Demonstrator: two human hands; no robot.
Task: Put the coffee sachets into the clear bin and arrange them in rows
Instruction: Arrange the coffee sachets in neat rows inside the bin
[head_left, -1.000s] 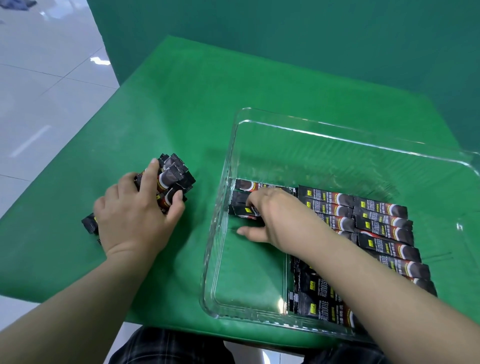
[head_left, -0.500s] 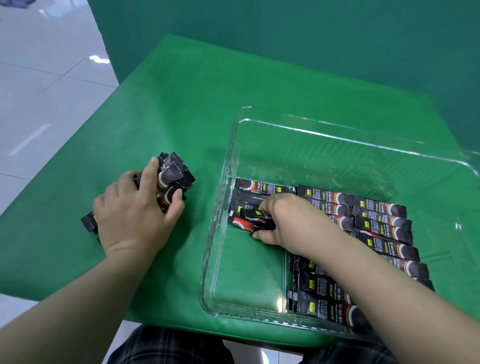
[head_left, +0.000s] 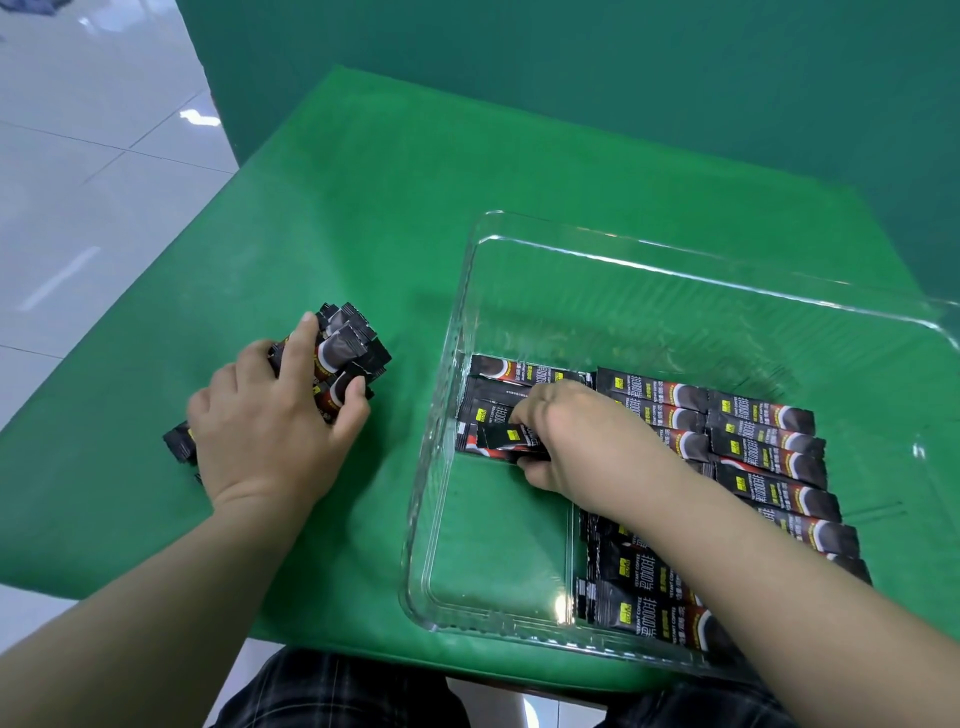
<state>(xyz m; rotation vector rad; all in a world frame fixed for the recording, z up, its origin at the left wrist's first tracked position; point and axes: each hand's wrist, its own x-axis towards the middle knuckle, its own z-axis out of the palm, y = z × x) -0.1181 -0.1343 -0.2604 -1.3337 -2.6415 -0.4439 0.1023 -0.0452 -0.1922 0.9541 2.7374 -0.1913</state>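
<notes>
A: How will the sachets handle?

B: Light, thin and glossy, I'd judge, so they slide over each other. Pinch one flat near its middle rather than by a crimped end. Your right hand is inside the bin, fingers clamped on one sachet at the near edge of the short left row.

A: And the rest?

B: Your left hand, at 9 o'clock from the bin, is closed over a loose stack on the cloth. Two fuller rows lie from the bin's middle to 3 o'clock.

A: Anything hidden?

B: Your right forearm covers much of the middle row. The stack's count is unreadable under your palm, and the bin's right side is cut off.
</notes>
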